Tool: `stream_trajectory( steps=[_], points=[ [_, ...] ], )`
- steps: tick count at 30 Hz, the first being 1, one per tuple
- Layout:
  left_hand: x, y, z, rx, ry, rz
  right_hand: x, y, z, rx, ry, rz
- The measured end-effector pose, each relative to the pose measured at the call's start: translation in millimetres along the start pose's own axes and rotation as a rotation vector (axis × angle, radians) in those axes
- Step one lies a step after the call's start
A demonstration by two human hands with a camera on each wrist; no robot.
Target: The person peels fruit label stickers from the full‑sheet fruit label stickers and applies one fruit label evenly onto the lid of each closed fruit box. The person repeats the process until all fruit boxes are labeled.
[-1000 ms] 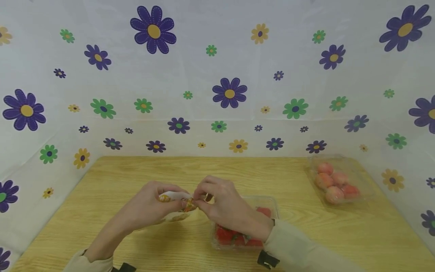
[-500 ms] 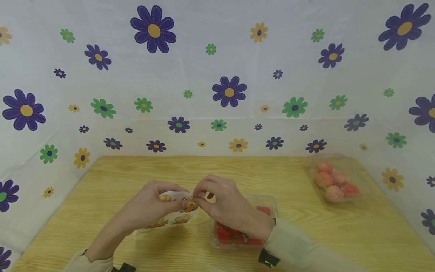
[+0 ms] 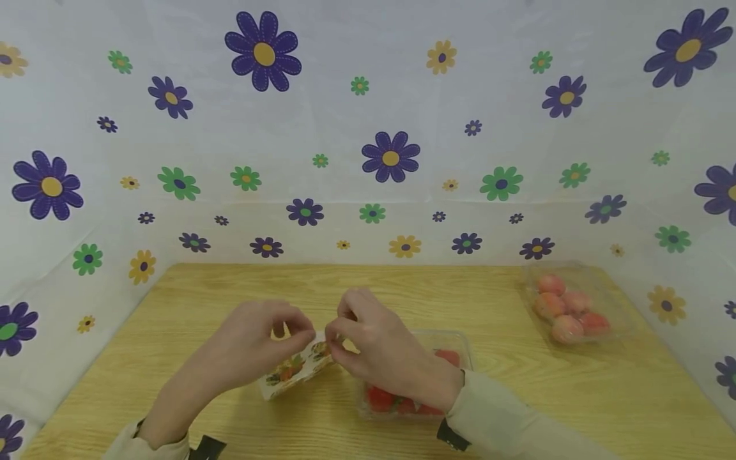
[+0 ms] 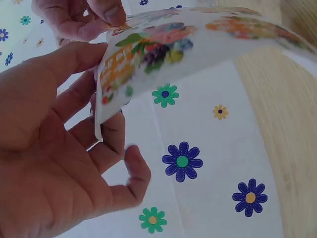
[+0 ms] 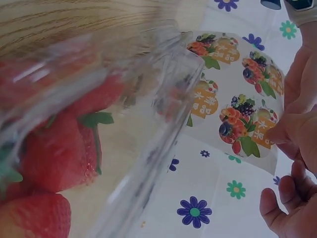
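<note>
**White rectangular sheet of printed fruit pictures [image 3: 293, 369] pinched at its upper edge**

We see the person's bare left hand [image 3: 247, 348] and bare right hand [image 3: 382, 351] close together, the sheet hanging tilted between them above a yellow wood-grain table [image 3: 149, 338]. The left hand pinches the sheet's edge, thumb against it and fingers bent behind; the right hand grips a neighbouring corner between thumb and forefinger. From the left wrist we find the sheet curving away from the fingertips, its clusters of berries, leaves and orange patches facing us. From the right wrist we count several such clusters across it, the nearer ones crossed by see-through plastic.

Below the right forearm we see a clear rectangular plastic box [image 3: 402, 418] of red strawberries with green leaves [image 3: 381, 399], partly hidden by that arm. Well apart, at the table's far right, we see a second clear plastic container [image 3: 620, 319] holding round pinkish-orange fruits [image 3: 577, 301]. Pale beige fabric sleeves [image 3: 506, 409] cover both forearms, with black wrist bands [image 3: 453, 437] by the cuffs. Around the table we see a white backdrop with purple, green and yellow flowers [image 3: 322, 115].
</note>
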State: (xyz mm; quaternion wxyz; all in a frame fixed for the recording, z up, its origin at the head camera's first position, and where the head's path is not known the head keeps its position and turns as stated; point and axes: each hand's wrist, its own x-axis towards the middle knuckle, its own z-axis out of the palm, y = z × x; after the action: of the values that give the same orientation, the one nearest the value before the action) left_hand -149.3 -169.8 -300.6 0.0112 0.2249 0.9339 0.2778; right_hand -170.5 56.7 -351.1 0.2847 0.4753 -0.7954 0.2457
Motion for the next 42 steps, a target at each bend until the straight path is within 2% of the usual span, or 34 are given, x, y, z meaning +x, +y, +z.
stream_trajectory(
  steps=[4,10,16,26,34,42],
  points=[
    [0.8,-2.9,0.8,0.002,0.002,-0.006,-0.4,-0.4,0.6,-0.038,-0.006,-0.031],
    [0.7,-12.3,1.5,0.011,0.048,-0.038,-1.6,-1.8,0.0,-0.002,-0.055,-0.011],
    [0.8,-17.9,1.8,0.002,0.060,-0.013,-1.6,-2.3,-0.5,0.000,-0.076,-0.029],
    [0.6,-22.6,3.3,-0.013,0.055,0.010,-0.2,0.0,2.7,0.000,-0.068,-0.078],
    [-0.7,-26.7,4.0,-0.031,0.062,0.024,-0.9,0.3,4.8,0.034,-0.080,-0.057],
    [-2.2,-28.9,3.2,-0.044,0.076,0.028,0.4,2.2,5.4,-0.013,-0.042,-0.051]
  ],
)
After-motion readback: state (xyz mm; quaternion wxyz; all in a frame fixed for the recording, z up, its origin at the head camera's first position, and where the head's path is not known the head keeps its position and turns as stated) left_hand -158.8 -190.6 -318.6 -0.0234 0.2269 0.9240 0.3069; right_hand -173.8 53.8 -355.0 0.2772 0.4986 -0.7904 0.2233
